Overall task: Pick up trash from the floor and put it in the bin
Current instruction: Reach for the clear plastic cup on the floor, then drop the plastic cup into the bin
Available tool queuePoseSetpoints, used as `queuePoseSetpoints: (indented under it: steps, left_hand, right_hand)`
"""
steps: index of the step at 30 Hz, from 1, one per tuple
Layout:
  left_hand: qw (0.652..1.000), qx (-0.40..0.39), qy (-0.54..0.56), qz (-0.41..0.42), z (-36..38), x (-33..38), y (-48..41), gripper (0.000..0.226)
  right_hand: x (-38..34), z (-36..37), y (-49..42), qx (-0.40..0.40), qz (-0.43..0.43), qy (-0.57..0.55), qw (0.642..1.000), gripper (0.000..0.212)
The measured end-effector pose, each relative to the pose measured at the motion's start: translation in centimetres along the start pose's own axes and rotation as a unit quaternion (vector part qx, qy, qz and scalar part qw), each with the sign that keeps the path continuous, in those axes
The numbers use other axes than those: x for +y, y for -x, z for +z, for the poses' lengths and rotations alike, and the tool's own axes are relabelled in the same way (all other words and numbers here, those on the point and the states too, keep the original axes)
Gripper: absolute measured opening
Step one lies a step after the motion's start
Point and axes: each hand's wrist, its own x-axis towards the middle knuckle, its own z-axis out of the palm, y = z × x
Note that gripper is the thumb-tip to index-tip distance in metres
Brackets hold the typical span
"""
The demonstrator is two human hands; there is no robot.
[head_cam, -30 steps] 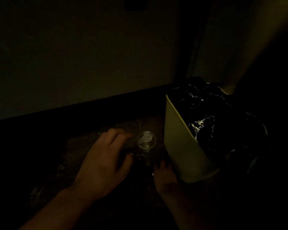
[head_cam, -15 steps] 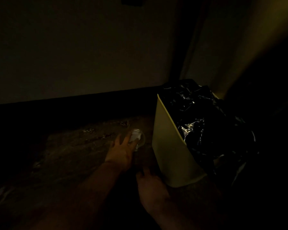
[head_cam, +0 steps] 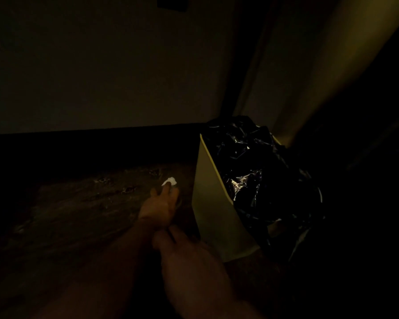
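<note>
The scene is very dark. A clear plastic cup lies on the brown floor just left of the bin, and only a white bit of it shows. My left hand reaches forward with its fingers closed over the cup. My right hand sits lower and nearer, back up, close to the floor by the bin's base, with nothing seen in it. The pale yellow bin stands at the right, lined with a crinkled black bag.
A pale wall with a dark skirting board runs behind the floor. A light curtain or panel hangs behind the bin. The right side of the view is black. Small specks dot the floor left of the cup.
My left hand has stretched forward and its fingers have closed over the cup. The view has pulled back, and my right hand has slid nearer to me.
</note>
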Motion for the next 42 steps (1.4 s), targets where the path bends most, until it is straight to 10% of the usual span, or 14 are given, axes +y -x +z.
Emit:
queuePoseSetpoints:
  steps: [11, 13, 17, 19, 30, 38, 42]
  left_hand:
    - [0.996, -0.073, -0.034, -0.026, -1.9, -0.5, 3.3, 0.085]
    - [0.996, -0.074, -0.048, -0.025, -2.0, -0.7, 4.3, 0.084]
    - [0.996, -0.057, -0.061, -0.022, -2.5, -1.3, 6.2, 0.082]
    - [0.996, -0.054, -0.063, -0.026, -3.1, -1.3, 6.7, 0.086]
    - [0.992, 0.104, 0.072, -0.021, -13.5, 1.1, 11.4, 0.091]
    - [0.861, 0.346, 0.363, 0.087, -26.7, 10.9, 16.0, 0.074]
    - [0.871, 0.319, 0.334, 0.168, -27.3, 15.7, 15.0, 0.082]
  right_hand:
    - [8.7, -16.4, -2.6, 0.398, 0.033, -0.015, 0.917, 0.017]
    - [11.3, -14.6, -3.6, 0.341, 0.067, 0.011, 0.938, 0.017]
    - [15.6, -11.3, -5.3, -0.069, 0.177, 0.074, 0.979, 0.028]
    - [16.1, -11.1, -5.2, -0.151, 0.196, 0.053, 0.967, 0.029]
    - [11.3, -15.9, 1.1, 0.046, 0.129, -0.035, 0.99, 0.022]
    - [3.3, -13.7, 5.8, 0.073, -0.073, 0.004, 0.995, 0.026]
    - [4.5, -11.5, 5.4, 0.122, -0.083, 0.037, 0.988, 0.016]
